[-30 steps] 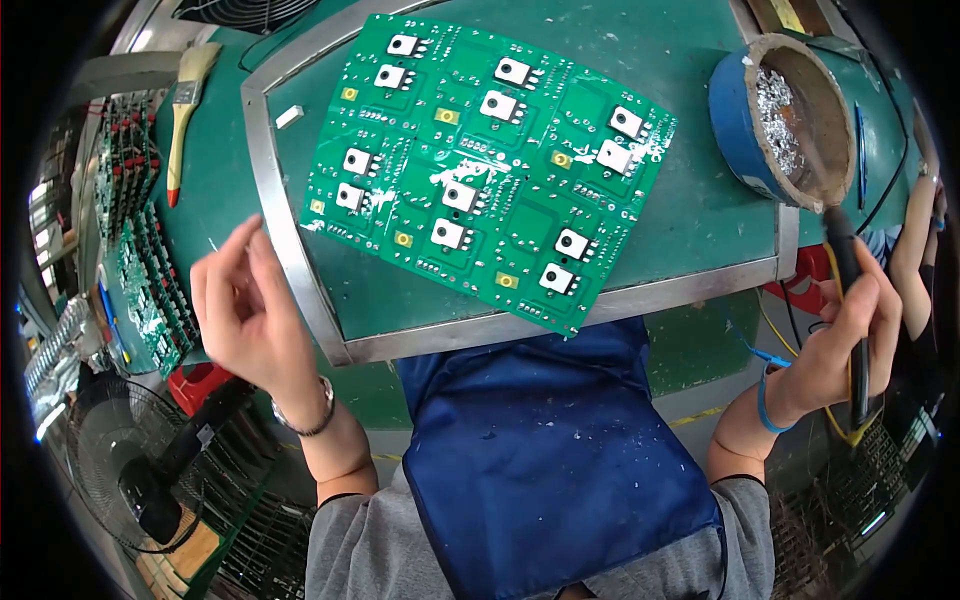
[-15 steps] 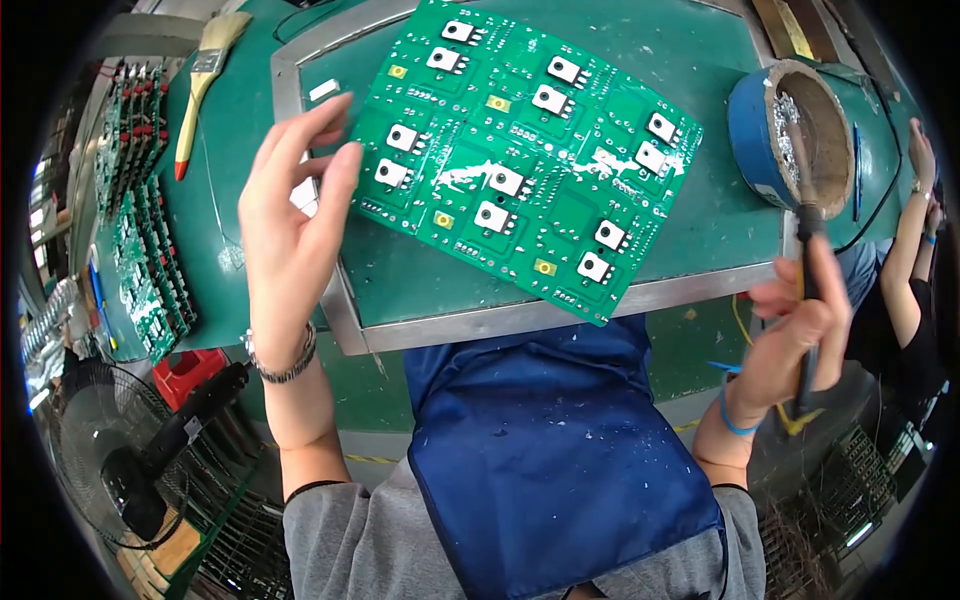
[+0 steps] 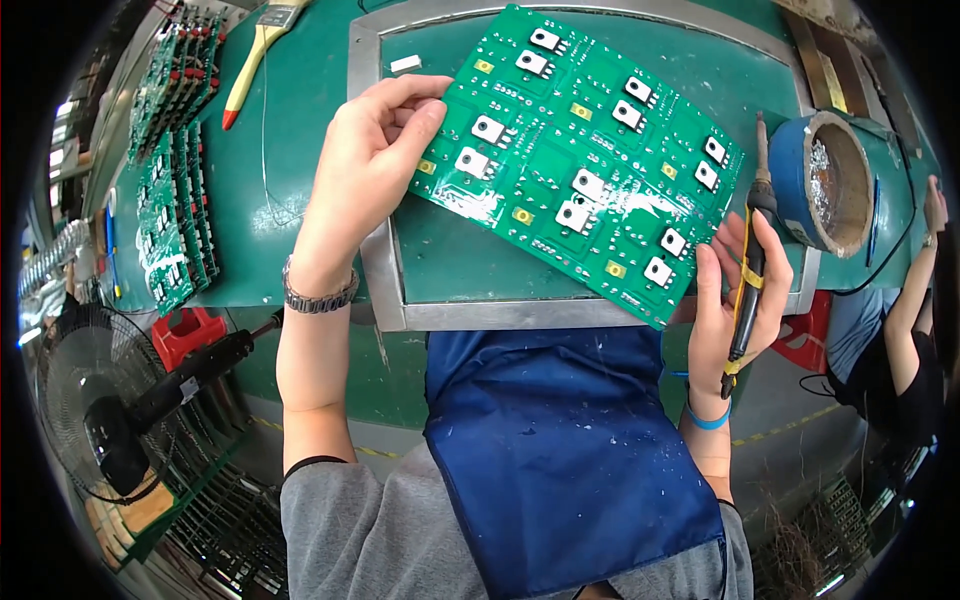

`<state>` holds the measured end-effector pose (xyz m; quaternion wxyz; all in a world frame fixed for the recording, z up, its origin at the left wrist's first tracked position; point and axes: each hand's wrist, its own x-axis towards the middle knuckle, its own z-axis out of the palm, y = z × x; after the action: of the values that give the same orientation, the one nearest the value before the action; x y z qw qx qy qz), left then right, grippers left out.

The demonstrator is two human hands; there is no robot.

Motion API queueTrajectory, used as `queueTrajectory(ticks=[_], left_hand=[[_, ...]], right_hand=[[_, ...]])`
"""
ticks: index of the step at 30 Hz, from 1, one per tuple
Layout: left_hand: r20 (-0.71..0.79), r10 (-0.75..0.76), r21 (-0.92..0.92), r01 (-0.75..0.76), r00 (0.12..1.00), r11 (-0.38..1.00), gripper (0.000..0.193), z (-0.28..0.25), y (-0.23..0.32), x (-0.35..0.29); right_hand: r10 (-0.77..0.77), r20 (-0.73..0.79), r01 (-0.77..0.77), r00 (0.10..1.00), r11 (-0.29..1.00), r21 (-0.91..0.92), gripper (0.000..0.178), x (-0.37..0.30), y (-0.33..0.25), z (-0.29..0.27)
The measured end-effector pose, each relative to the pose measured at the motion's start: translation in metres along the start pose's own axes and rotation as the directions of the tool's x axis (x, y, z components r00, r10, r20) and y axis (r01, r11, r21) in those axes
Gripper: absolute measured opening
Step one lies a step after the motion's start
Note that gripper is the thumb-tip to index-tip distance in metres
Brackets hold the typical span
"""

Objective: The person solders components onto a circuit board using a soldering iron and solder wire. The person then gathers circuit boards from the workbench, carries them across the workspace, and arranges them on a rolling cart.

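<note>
A green circuit board (image 3: 548,135) with several white, black-legged components and small yellow parts lies slanted over the metal-edged table section. At its left edge my left hand (image 3: 355,175) pinches the board between thumb and fingers. My right hand (image 3: 712,325) is wrapped round a soldering iron (image 3: 746,300) with a black handle and yellow tape. The iron points away from me, its tip beside a blue round tub. Thumb and fingertips of that hand are at the board's right corner; whether they press on it I cannot tell.
The blue tub (image 3: 790,185) holds silvery scraps. A metal frame (image 3: 540,316) borders the work area, with a small white block (image 3: 406,65) inside. Leftward are a brush (image 3: 250,75), stacked circuit boards (image 3: 170,230) and a fan (image 3: 100,400). Another person's arm (image 3: 912,285) shows far right.
My left hand has closed on the board's left edge. My right hand has brought the iron out of the tub, leftward to the board's right corner. The whole view has shifted slightly.
</note>
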<state>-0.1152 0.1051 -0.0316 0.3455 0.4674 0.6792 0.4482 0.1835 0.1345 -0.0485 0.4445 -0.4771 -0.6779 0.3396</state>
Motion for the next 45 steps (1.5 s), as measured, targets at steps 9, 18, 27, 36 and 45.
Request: queueTrajectory(ticks=[9,18,27,36,45], left_hand=[[0.139,-0.151,-0.306,0.187,0.979,0.934,0.036,0.004,0.019,-0.021],[0.237,-0.230,-0.728,0.329,0.944,0.602,0.042,0.011,0.028,-0.028],[0.290,-0.189,-0.854,0.343,0.938,0.392,0.041,0.009,0.029,-0.032],[0.260,-0.189,-0.883,0.312,0.947,0.351,0.040,0.012,0.038,-0.040],[0.207,-0.260,-0.876,0.297,0.943,0.380,0.038,0.016,0.055,-0.048]], right_hand=[[0.074,-0.088,-0.074,0.993,0.997,0.002,0.052,0.001,-0.009,-0.015],[0.097,-0.129,-0.083,0.987,0.990,0.115,0.048,0.004,-0.010,-0.023],[0.101,-0.154,-0.070,0.983,0.978,0.195,0.038,0.009,-0.014,-0.028],[0.127,-0.163,-0.079,0.978,0.960,0.269,0.038,0.015,-0.012,-0.033],[0.148,-0.182,-0.091,0.972,0.953,0.289,0.038,0.018,-0.014,-0.033]])
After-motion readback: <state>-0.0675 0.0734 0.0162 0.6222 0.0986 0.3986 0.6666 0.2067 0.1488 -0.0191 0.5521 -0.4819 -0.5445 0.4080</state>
